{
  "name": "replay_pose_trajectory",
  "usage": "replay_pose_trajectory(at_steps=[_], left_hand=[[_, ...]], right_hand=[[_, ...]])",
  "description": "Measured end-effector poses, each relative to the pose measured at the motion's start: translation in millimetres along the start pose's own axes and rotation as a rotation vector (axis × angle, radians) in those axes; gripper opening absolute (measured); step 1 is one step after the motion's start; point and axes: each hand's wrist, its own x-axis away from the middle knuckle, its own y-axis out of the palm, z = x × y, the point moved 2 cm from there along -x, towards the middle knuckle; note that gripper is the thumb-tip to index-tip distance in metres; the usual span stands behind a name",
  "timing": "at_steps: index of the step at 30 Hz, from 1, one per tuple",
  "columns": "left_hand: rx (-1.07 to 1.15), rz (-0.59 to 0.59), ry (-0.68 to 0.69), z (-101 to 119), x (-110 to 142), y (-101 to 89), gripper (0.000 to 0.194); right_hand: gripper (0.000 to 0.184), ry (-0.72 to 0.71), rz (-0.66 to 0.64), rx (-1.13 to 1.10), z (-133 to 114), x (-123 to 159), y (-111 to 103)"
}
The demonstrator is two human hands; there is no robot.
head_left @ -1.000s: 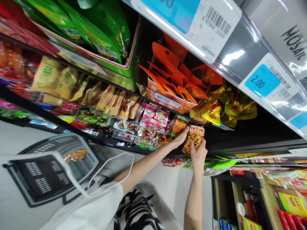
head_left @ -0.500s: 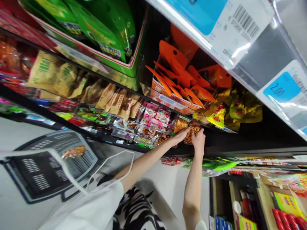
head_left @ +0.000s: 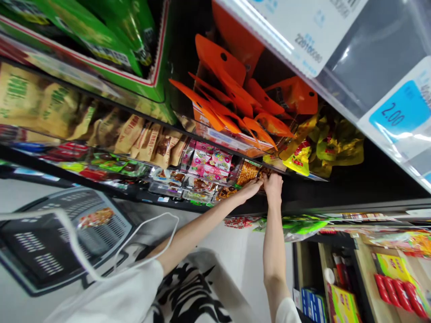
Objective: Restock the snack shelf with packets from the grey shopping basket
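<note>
Both my arms reach up to a shelf of snack packets. My right hand (head_left: 273, 187) is pushed in behind the clear shelf front, fingers curled over a brown-orange snack packet (head_left: 264, 172) that it mostly hides. My left hand (head_left: 249, 189) lies just to its left, fingers closed on the neighbouring packets of the same snack (head_left: 246, 172). Pink sweet packets (head_left: 209, 160) sit further left on that shelf.
Orange packets (head_left: 232, 96) and yellow packets (head_left: 319, 146) fill the shelf above, green bags (head_left: 101, 31) the box at top left. A blue 2.00 price tag (head_left: 397, 112) hangs on the shelf rail. A grey shopping basket (head_left: 57, 242) with one packet stands on the floor at left.
My right hand has carried the snack packet from in front of the shelf edge into the row; the packet is now almost hidden. The camera moved closer and tilted up.
</note>
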Motion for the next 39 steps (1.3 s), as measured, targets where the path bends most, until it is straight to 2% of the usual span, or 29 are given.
replay_pose_trajectory(at_steps=[6, 9, 11, 16, 19, 22, 26, 30, 33, 36, 39], left_hand=[[-0.247, -0.104, 0.041, 22, 27, -9.6, 0.045], [-0.4, -0.171, 0.112, 34, 43, -17.2, 0.035], [-0.485, -0.175, 0.15, 38, 52, -24.3, 0.032], [-0.647, -0.127, 0.189, 31, 58, -41.8, 0.033], [-0.685, -0.09, 0.268, 20, 56, -45.7, 0.03], [-0.732, -0.029, 0.392, 10, 55, -44.7, 0.031], [-0.848, 0.06, 0.544, 3, 54, -40.2, 0.037], [-1.031, 0.088, 0.51, 1, 48, -33.7, 0.052], [-1.108, 0.071, 0.455, 2, 46, -28.2, 0.059], [-1.129, 0.094, 0.435, 2, 47, -24.6, 0.059], [-1.14, 0.111, 0.452, -1, 50, -22.9, 0.06]], right_hand=[[0.038, 0.017, -0.035, 0.032, -5, -5, -1], [0.037, 0.024, -0.031, 0.038, -13, -5, 5], [0.037, 0.026, -0.016, 0.049, -20, -3, 12], [0.041, 0.031, 0.028, 0.098, -30, 3, 28], [0.043, -0.009, 0.025, 0.094, -29, 4, 33], [0.044, -0.019, 0.038, 0.125, -28, 5, 40], [0.045, -0.033, 0.126, 0.126, -25, 12, 45], [0.046, -0.118, 0.266, 0.047, -13, 12, 37], [0.046, -0.191, 0.261, -0.038, -6, 1, 36], [0.048, -0.244, 0.203, -0.077, -7, -9, 49], [0.048, -0.229, 0.246, -0.057, -11, -9, 64]])
